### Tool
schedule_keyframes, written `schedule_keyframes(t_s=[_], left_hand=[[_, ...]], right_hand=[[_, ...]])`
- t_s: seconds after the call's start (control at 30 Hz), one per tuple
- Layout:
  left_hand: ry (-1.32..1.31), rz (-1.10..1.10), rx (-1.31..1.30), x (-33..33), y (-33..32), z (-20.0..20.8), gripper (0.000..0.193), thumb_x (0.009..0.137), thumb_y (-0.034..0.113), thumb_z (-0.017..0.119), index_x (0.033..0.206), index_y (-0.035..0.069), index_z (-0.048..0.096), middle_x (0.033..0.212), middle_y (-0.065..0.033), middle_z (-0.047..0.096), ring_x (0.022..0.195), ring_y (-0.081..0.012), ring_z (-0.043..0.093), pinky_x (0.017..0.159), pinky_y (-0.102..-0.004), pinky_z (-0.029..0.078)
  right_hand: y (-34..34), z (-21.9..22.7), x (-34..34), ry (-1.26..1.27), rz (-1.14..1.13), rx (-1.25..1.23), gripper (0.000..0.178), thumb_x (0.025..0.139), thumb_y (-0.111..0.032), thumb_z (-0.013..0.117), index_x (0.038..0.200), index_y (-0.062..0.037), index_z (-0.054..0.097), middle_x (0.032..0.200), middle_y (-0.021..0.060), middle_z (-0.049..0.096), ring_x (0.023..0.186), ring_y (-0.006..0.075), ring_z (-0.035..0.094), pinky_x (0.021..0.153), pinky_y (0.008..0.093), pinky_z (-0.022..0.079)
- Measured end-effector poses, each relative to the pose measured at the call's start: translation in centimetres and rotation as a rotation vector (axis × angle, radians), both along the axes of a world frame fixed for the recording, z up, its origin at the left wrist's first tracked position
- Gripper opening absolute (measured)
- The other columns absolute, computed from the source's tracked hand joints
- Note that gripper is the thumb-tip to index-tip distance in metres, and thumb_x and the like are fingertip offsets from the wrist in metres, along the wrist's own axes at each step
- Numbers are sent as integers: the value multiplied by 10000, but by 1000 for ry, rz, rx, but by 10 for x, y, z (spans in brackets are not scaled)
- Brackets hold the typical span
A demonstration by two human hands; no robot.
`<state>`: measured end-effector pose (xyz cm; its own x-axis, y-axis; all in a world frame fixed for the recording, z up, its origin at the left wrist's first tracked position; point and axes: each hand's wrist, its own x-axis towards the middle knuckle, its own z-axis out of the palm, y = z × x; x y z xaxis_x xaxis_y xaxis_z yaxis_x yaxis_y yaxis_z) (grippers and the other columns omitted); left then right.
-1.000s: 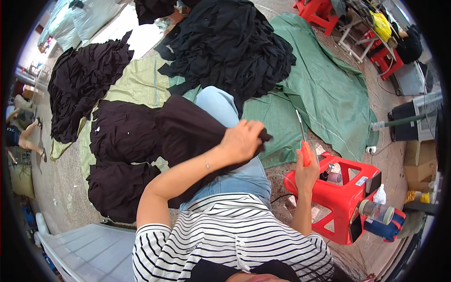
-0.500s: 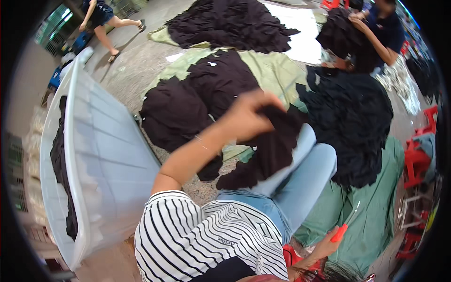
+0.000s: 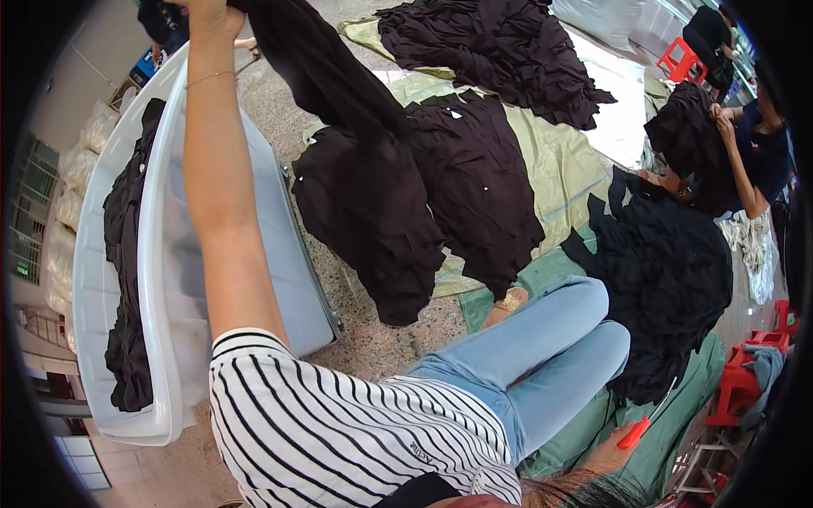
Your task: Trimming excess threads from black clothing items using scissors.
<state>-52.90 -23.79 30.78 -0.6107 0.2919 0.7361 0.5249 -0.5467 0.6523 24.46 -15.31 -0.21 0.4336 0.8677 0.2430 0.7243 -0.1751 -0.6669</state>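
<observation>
My left arm is stretched far out to the upper left, above the rim of the white bin. At the picture's top edge my left hand (image 3: 210, 15) is closed on a dark brown cloth piece (image 3: 326, 68); its fingers are partly cut off. The cloth hangs from the hand toward a dark brown cloth pile (image 3: 360, 212) on the floor. Low at the right, beside my thigh, my right hand (image 3: 611, 453) grips red-handled scissors (image 3: 635, 433), their thin metal blades pointing up and away. Beyond my knees lies a black cloth pile (image 3: 669, 279).
The large white bin (image 3: 152, 279) stands at my left with dark cloth inside. Another brown pile (image 3: 478, 186) lies on pale green sheeting (image 3: 563, 203), with a bigger heap (image 3: 500, 51) beyond. A co-worker (image 3: 754, 161) handles dark cloth at the far right. Red stools (image 3: 732, 394) stand at right.
My left hand has swung from over my lap up and left, carrying the brown cloth off my legs. The view has shifted. My right hand still keeps the scissors low at the right.
</observation>
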Motion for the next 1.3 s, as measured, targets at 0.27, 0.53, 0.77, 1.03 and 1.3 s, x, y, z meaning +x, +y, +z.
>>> schedule_keyframes(t_s=[0.27,0.53,0.77,1.03,1.3], left_hand=[[-198,148,-400,10,6,-194,409,653,-88,663,1045,25,655,949,-11,634,908,-155,609,843,-289,507],[546,46,-1610,180,9,-515,409,699,157,748,1101,134,675,1094,-119,655,1086,-346,601,912,-481,489],[737,-104,-1769,245,101,-592,970,793,52,718,1578,288,201,1642,-153,157,1496,-357,228,1117,-580,334],[1342,-95,-1767,236,245,-595,1028,807,116,724,1579,415,116,1676,-32,-18,1531,-277,101,1099,-756,197],[1522,-350,-1569,237,261,-645,618,891,102,598,1483,159,427,1119,-48,559,1165,-236,523,1182,-638,189]], right_hand=[[17,-3,-20,35,32,19,488,989,-382,622,1339,-44,600,972,131,697,822,207,655,759,329,527],[24,-2,-13,-1,-98,43,478,990,-333,625,1369,-46,579,1016,135,697,869,206,666,795,340,527],[27,-26,-42,-104,-95,-40,367,1008,-266,591,1224,30,597,1027,161,658,917,273,634,819,376,502],[21,-59,-56,-122,-120,-168,342,1009,-234,563,1194,50,609,1174,208,638,1076,338,604,962,420,454],[6,-66,-37,-194,-203,-285,390,1026,-288,534,1251,22,605,1242,210,629,1129,337,603,991,418,452]])
